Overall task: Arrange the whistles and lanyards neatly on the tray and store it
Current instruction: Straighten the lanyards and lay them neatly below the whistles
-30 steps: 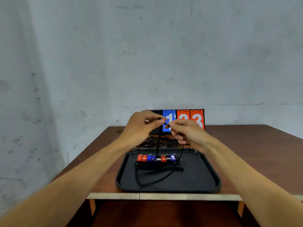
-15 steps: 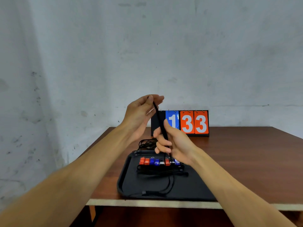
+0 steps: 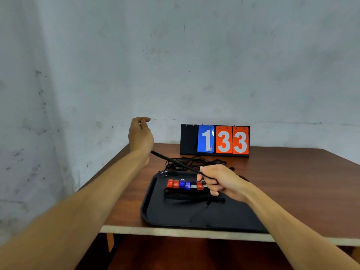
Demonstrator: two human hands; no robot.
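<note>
A black tray point(image 3: 151, 209) lies at the table's near edge. Several red and blue whistles point(image 3: 185, 184) stand in a row on it, with folded black lanyards point(image 3: 187, 196) just in front of them. My right hand point(image 3: 222, 182) hovers over the right end of the row and grips one black lanyard point(image 3: 175, 162). That cord runs taut, up and to the left, and disappears behind my raised left hand point(image 3: 140, 134). The left hand's fingers are curled at the top; its hold on the cord's far end is hidden behind the palm.
A tangle of loose black lanyards point(image 3: 196, 162) lies on the brown table point(image 3: 292, 172) behind the tray. A flip scoreboard point(image 3: 214, 140) reading 133 stands at the table's back edge against the grey wall. The tray's front rim sits close to the table's near edge.
My left hand has swung out to the left, drawing the lanyard from upright into a taut slant. My right hand has dropped lower, toward the right end of the whistle row.
</note>
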